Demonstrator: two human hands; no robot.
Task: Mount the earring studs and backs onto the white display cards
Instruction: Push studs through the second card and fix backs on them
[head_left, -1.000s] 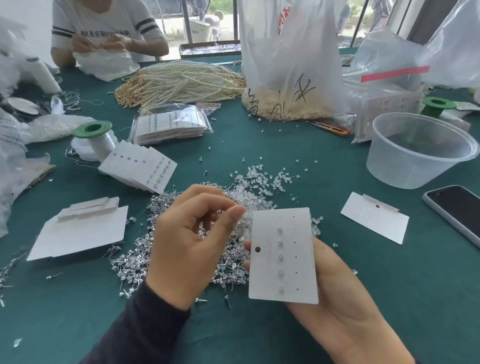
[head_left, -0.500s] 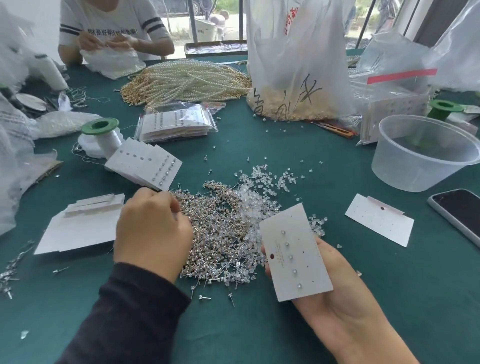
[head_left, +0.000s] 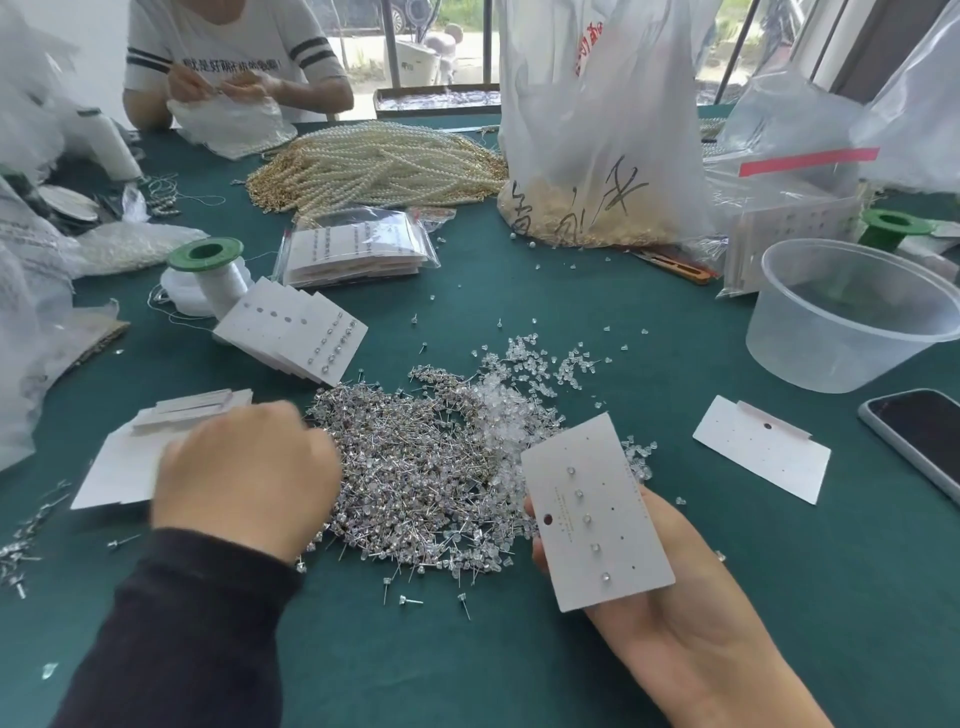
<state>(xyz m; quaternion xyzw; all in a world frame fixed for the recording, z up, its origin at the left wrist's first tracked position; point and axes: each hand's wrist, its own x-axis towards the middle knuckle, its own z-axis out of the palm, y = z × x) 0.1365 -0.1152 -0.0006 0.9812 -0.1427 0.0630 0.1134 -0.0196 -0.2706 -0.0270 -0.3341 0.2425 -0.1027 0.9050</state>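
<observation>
Green desk is a mess of parts, so quick status: your right hand grips the display card from underneath, just beside the stud pile. Five studs fill one column and the second column's holes are empty. Your left hand is curled knuckles-up at the pile's edge and blurred, so I can't tell if it's pinched one. I'd call this card roughly half done. The backs side is hidden.

Green table is a mess: heap of earring studs, clear backs touching it (strays scattered around), then a blank card, phone and plastic tub off right.
</observation>
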